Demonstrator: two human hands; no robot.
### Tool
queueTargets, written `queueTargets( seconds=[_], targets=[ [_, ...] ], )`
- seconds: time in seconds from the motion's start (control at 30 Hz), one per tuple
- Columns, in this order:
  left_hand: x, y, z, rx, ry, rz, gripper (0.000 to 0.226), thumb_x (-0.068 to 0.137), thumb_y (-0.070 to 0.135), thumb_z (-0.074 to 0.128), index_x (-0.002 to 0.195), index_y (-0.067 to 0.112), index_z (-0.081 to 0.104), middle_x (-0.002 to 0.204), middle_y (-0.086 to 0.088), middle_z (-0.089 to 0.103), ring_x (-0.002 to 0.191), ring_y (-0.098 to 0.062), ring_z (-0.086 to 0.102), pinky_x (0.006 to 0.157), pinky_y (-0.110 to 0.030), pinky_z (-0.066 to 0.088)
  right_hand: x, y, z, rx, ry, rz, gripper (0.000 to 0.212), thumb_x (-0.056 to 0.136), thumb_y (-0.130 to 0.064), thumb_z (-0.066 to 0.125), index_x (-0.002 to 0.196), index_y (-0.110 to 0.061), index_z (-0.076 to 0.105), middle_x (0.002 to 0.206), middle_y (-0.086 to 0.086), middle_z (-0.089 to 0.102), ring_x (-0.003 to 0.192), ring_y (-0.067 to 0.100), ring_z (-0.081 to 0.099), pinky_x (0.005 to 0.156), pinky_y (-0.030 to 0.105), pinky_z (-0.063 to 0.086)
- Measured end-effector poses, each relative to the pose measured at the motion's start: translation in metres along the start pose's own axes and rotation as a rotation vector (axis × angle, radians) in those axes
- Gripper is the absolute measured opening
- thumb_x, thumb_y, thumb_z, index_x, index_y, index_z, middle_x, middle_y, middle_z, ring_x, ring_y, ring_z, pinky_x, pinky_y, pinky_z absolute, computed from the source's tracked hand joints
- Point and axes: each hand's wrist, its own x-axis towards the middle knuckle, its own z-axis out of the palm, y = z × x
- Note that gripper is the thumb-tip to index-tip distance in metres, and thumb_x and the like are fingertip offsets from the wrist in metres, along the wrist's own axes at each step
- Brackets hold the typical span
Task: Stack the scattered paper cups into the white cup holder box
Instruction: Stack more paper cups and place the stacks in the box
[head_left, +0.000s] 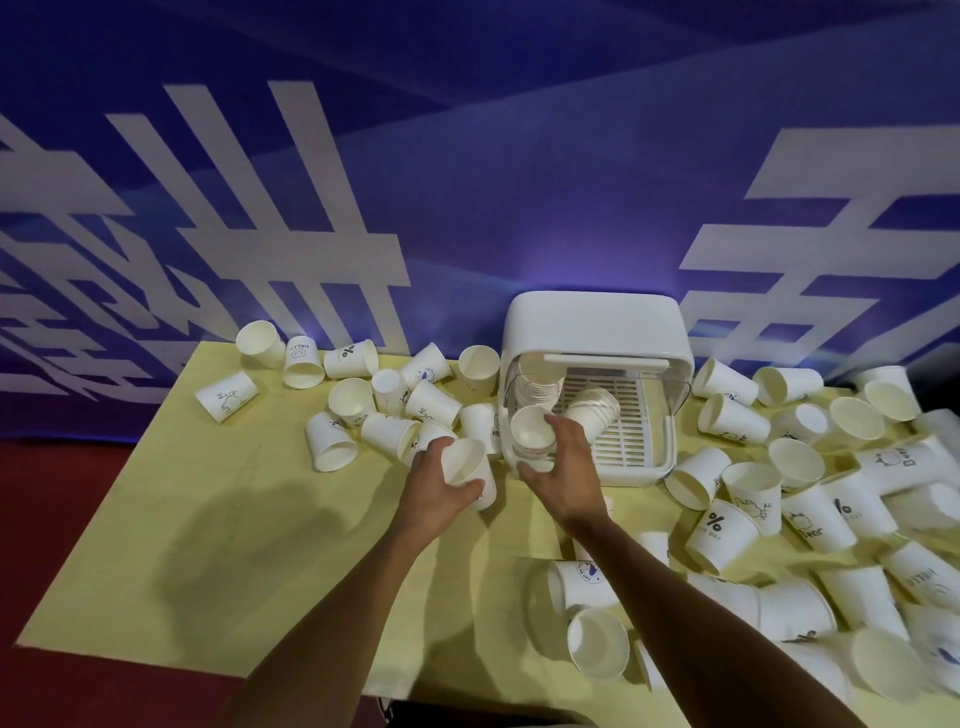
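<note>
Head — left hand grips paper cup, right hand nested stack.

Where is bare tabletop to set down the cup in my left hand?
The widest bare patch is the near-left of the table, between the left cup cluster and the front edge. A narrower strip runs between the left hand and right hand, before the white box. Right of the box, cups lie crowded and overlapping.

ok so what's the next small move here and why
Probably move the cup in the left hand over and nest it in the stack that the right hand grips at the front of the box. The two sit side by side, and the stack's top cup shows an open mouth.
</note>
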Motion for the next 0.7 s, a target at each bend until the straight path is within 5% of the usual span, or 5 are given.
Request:
queueTargets(
  seconds=[0.27,0.7],
  targets=[
    [0.001,0.032,0.014,-0.046,0.013,0.123,0.075,0.071,0.039,0.083,0.134,0.021,0.046,0.120,0.003,0.055,0.112,-0.017,0.052,0.088,-0.032,0.047,-0.017,-0.019,0.006,0.004,-0.151,-0.122,0.068,0.078,-0.032,0.074,0.140,-0.020,0.049,0.135,-0.003,0.059,0.117,0.010,0.053,0.099,0.031,0.046],
    [-0.011,0.016,0.004,-0.079,-0.002,0.091,0.065,0.079,0.044,0.080,0.132,0.021,0.050,0.120,0.000,0.053,0.098,-0.011,0.058,0.073,-0.017,0.043,0.004,-0.015,-0.021,0.101,0.095,0.007,0.075,0.077,-0.033,0.077,0.142,-0.025,0.039,0.133,-0.005,0.051,0.118,0.013,0.051,0.094,0.033,0.049]
  ],
)
